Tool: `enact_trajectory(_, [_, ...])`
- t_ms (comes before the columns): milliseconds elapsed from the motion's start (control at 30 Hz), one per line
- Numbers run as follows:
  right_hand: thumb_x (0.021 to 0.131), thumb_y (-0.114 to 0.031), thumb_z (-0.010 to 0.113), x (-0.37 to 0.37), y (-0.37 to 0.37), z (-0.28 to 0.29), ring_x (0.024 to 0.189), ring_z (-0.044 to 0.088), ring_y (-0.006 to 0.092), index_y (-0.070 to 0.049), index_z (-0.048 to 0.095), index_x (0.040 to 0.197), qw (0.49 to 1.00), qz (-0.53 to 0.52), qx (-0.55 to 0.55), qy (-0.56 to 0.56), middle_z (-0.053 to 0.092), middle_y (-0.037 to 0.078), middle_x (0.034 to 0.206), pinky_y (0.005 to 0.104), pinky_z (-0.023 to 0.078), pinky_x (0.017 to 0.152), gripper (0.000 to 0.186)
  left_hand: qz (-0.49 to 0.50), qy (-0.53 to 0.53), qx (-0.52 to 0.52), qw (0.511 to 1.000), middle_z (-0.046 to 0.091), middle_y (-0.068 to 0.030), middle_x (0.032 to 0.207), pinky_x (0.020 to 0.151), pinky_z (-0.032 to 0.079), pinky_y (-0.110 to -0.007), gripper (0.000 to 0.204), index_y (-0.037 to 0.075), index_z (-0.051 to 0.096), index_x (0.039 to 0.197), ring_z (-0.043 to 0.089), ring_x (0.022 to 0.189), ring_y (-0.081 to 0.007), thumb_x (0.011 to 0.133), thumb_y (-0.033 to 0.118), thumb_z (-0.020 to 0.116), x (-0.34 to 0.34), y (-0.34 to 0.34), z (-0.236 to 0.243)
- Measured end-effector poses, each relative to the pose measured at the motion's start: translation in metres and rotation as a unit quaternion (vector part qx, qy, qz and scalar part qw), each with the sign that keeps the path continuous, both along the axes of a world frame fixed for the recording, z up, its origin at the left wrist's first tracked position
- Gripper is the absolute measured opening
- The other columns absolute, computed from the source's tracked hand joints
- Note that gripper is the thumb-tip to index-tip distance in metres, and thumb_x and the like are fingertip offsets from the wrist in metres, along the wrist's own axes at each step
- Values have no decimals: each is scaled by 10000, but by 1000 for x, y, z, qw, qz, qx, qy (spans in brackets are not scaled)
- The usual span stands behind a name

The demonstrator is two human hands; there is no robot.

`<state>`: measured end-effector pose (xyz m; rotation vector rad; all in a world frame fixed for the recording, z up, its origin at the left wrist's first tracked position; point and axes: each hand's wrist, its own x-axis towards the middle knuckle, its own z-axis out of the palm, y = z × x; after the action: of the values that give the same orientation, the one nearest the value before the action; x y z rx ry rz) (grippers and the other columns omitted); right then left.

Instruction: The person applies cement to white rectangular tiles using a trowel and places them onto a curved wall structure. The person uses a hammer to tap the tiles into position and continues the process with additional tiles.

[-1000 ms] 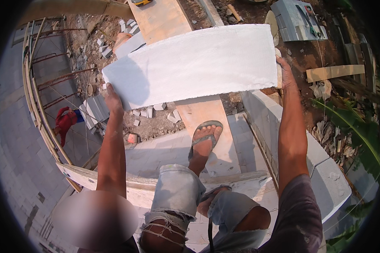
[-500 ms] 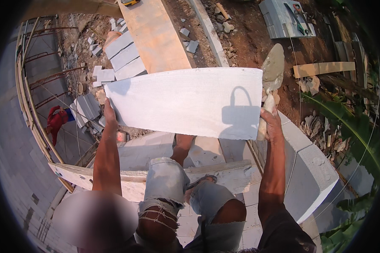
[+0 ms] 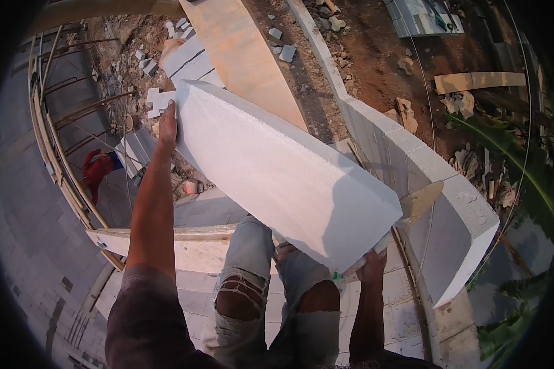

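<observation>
A long white lightweight concrete block (image 3: 277, 166) is held up in front of me, slanting from upper left to lower right. My left hand (image 3: 168, 126) grips its far left end, with the thumb along the edge. At the near right corner my right hand (image 3: 373, 264) is closed round the block's lower end, its fingers partly hidden. A trowel (image 3: 423, 203) is held in the same hand. Its mortar-smeared blade sticks out past the block's right end, beside the wall top. The block's underside is out of sight.
A low white block wall (image 3: 468, 200) curves along my right, with a string line beside it. Beneath me is a white block surface with a plank (image 3: 197, 237) across it. Bamboo scaffolding (image 3: 46, 141) and a red-clothed person (image 3: 96, 172) are at left. Stacked blocks (image 3: 421, 18) stand far right.
The block has turned from nearly level to a slant, its right end swinging down toward me and its left end rising. The trowel has swung down with my right hand.
</observation>
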<state>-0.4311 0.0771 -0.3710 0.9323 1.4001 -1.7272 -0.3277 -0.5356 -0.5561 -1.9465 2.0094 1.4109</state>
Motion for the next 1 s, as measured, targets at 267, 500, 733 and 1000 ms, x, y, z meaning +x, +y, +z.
enact_trajectory(267, [763,-69,696,42,11,66,1253,510,305,-98,284,1468,993,-106,51,-14,482,140,1321,497,468,1031,817,-156,52,61,985,619,-203,1261,1046,387,-358,781,-58,573,1298,563,1159,-259,988,637,398,-126,48,-44])
enact_trajectory(500, [768,-109,711,52,2,79,1240,513,303,-57,321,1430,991,-98,82,24,482,143,1315,491,458,1036,771,-218,93,106,966,570,-227,1326,1077,363,-383,824,-52,507,1372,526,1217,-299,974,662,397,-146,60,-50])
enact_trajectory(733, [905,-139,608,44,-32,124,1245,479,336,17,420,1336,860,287,261,332,465,208,1294,515,381,1063,495,61,175,307,934,221,-146,1612,1193,171,-473,961,93,146,1578,212,1482,-280,924,750,402,-51,181,81])
enact_trajectory(1000, [897,-43,613,27,-113,203,1180,500,236,45,389,1333,987,-48,34,148,485,159,1275,385,412,1022,498,260,231,595,725,430,-105,1517,1120,363,-531,822,148,316,1534,441,1368,-323,924,664,510,-21,329,280])
